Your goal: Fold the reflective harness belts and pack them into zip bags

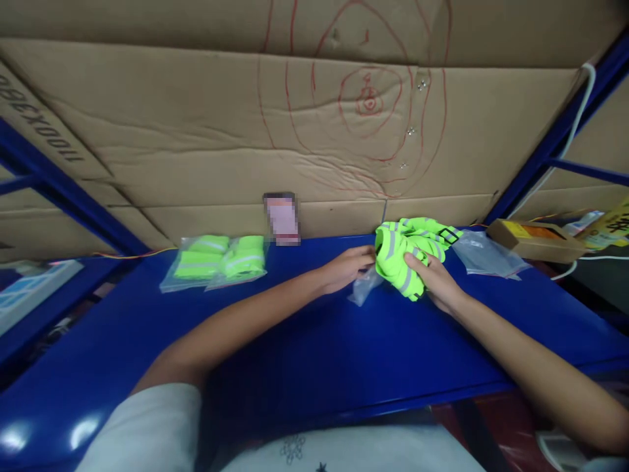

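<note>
A bundled neon yellow-green reflective vest [398,259] with grey stripes and a black buckle is held just above the blue tabletop. My right hand [439,280] grips its right side, thumb over the front of the fabric. At the vest's left edge is my left hand [346,270], fingers closed, the fingertips partly hidden. A crumpled clear plastic bag [364,287] hangs from those fingers, below the vest. To the left, packed neon bundles [199,259] lie in clear bags. Another flat clear bag [486,252] lies right of the vest.
A blue table [314,354] spans the view, backed by a cardboard sheet [196,118] with red rings drawn on it. A phone [282,217], its screen blurred, leans there. An open cardboard box [535,241] stands at right, near a white cable [572,131] and blue posts.
</note>
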